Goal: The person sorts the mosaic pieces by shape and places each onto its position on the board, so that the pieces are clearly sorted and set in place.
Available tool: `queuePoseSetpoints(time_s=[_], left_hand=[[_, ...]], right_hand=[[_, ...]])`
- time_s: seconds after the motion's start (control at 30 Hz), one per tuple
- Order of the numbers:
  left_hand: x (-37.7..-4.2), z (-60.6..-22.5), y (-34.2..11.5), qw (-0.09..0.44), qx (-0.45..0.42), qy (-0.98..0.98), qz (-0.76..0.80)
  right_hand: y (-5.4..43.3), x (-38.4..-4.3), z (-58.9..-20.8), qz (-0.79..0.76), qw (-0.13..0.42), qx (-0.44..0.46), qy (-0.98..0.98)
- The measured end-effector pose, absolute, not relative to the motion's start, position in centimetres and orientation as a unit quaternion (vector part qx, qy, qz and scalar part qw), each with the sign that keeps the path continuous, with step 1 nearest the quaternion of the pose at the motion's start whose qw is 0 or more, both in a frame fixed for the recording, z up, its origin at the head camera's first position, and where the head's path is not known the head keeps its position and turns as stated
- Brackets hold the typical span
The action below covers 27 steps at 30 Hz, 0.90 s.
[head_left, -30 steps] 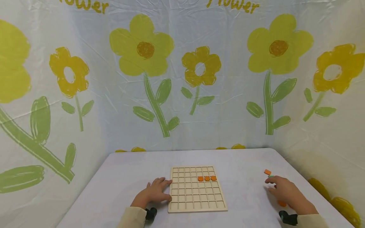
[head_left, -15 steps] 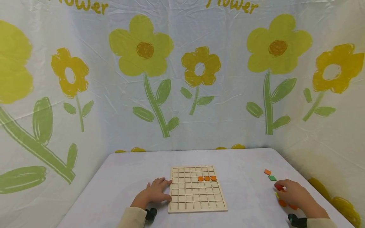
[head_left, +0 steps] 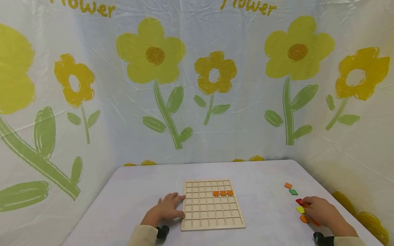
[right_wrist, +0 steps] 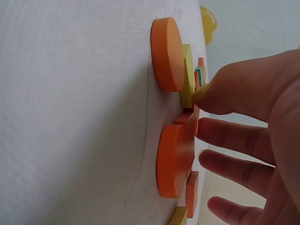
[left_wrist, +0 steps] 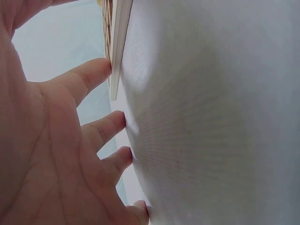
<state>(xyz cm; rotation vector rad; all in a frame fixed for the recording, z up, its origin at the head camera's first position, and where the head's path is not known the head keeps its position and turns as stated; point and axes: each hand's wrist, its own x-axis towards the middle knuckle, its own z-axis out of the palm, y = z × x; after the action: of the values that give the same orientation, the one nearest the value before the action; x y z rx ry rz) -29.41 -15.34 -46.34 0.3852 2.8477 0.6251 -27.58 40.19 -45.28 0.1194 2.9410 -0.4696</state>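
Observation:
My left hand (head_left: 166,207) rests at the left side of a pale wooden grid board (head_left: 197,218), fingers spread, with thumb and a fingertip at its edge. In the left wrist view a finger (left_wrist: 89,77) touches the board's side (left_wrist: 121,42). Three orange discs (head_left: 223,193) sit in one row on the board. At the right, my right hand (head_left: 320,210) is low over loose pieces, thumb and index finger pinching an orange piece (right_wrist: 196,123). A yellow tile (head_left: 300,209) and a red tile (head_left: 299,201) lie beside the fingertips. The hand partly hides the pieces under it.
Behind the red tile lie a green tile (head_left: 293,192) and an orange tile (head_left: 288,185). An orange disc (head_left: 304,219) lies in front of the yellow tile, with another orange disc (right_wrist: 169,161) under the hand. A flowered cloth (head_left: 246,119) surrounds the white table (head_left: 261,177).
My right hand has moved back toward me and to the right, from beside the green tile to an orange piece, uncovering the green, red and yellow tiles. The left hand has stayed at the board.

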Motion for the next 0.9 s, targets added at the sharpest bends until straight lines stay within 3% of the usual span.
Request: queuePoseSetpoints(time_s=[0.9], left_hand=[[-29.42, -46.56, -15.43, 0.097, 0.136, 0.962, 0.214]], right_hand=[[40.06, -27.29, -44.59, -0.141, 0.066, 0.046, 0.987]])
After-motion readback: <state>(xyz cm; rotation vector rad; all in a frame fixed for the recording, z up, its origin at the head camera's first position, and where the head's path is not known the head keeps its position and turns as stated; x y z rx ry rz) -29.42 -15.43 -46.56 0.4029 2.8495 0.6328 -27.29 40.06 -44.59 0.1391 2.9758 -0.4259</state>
